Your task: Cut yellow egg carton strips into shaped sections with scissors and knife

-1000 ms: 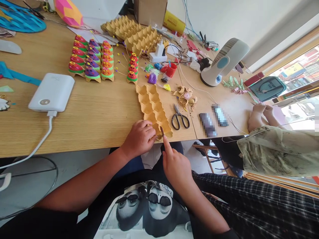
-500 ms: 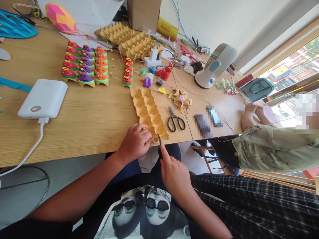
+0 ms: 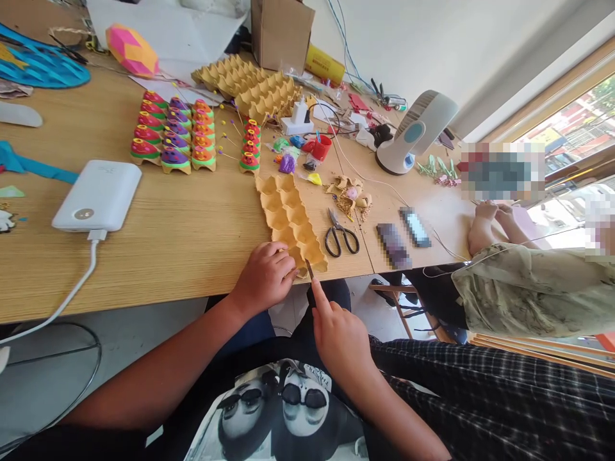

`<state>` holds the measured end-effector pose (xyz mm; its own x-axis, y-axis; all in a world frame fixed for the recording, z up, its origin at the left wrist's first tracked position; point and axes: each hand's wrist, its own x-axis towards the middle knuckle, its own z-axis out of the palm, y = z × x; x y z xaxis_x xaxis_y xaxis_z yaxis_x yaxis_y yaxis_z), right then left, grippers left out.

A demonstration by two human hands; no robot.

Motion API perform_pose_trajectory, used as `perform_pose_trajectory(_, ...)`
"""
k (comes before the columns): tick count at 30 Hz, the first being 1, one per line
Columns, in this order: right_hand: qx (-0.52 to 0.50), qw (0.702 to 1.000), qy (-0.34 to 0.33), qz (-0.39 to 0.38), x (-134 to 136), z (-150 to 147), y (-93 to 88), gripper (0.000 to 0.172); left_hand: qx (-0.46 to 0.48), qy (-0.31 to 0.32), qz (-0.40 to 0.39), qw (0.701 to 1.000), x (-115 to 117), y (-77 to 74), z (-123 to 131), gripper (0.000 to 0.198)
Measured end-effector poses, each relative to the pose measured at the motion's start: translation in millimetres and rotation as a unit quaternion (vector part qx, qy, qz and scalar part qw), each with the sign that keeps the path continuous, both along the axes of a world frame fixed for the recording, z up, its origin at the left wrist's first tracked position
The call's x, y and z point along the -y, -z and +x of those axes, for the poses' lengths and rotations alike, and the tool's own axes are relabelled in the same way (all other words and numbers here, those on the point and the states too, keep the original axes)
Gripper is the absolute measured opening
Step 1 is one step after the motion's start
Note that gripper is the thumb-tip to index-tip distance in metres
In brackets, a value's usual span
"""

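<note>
Nearest to us, our right hand [image 3: 340,333] was closed around a thin blade [image 3: 309,269], the forefinger stretched out along its back and the other fingers folded in. The tip pointed up and away from us and met the near end of the egg tray [image 3: 291,221] right at the table [image 3: 182,237] edge.

Just left of it, our left hand [image 3: 265,276] lay curled over that same near end. Its fingers were bent down onto the cardboard and pinned it, so this hand was the one in full contact, while the right reached the tray only through the blade.

From both hands the tray lay straight ahead. Its long axis ran away from us and leaned a little to the left, a narrow strip two cups wide. It was plain yellow-brown pulp, unpainted, with its cups open upward, and its near corner looked ragged.

Just beside it on the right lay black-handled scissors [image 3: 340,235], apart from the tray. Farther off stood rows of painted cups [image 3: 175,134], and to the far right another person's hands [image 3: 490,221] rested at the table edge.
</note>
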<state>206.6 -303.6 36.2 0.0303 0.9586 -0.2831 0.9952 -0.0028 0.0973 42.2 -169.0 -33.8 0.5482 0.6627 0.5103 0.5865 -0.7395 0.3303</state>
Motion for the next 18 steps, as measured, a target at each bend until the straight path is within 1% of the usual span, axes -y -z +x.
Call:
perform_pose_trajectory(3,-0.009,1.000,-0.008,0.003,14.6,4.7,4.9,0.065,0.004,0.001,-0.006,1.000,0.3,0.4,0.0,0.014)
perform_pose_trajectory(5,-0.017,1.000,-0.011,0.005,17.3,6.4,6.7,0.065,0.004,0.003,-0.011,1.000,-0.2,0.8,-0.1,0.015)
perform_pose_trajectory(7,-0.018,1.000,-0.008,0.005,12.1,5.2,6.2,0.066,0.004,0.006,-0.015,1.000,-1.2,1.3,-0.5,0.016)
perform_pose_trajectory(13,-0.018,1.000,0.011,-0.007,-20.7,-5.6,-4.3,0.063,-0.001,0.010,-0.027,1.000,-2.5,0.7,-0.8,0.019)
perform_pose_trajectory(15,-0.015,1.000,0.009,-0.009,-20.7,-5.0,-6.0,0.064,-0.005,0.004,-0.019,1.000,-1.5,0.3,-0.5,0.020)
perform_pose_trajectory(18,-0.012,1.000,-0.006,-0.004,-7.4,0.8,-3.2,0.065,-0.004,-0.002,-0.009,1.000,0.0,0.2,-0.2,0.018)
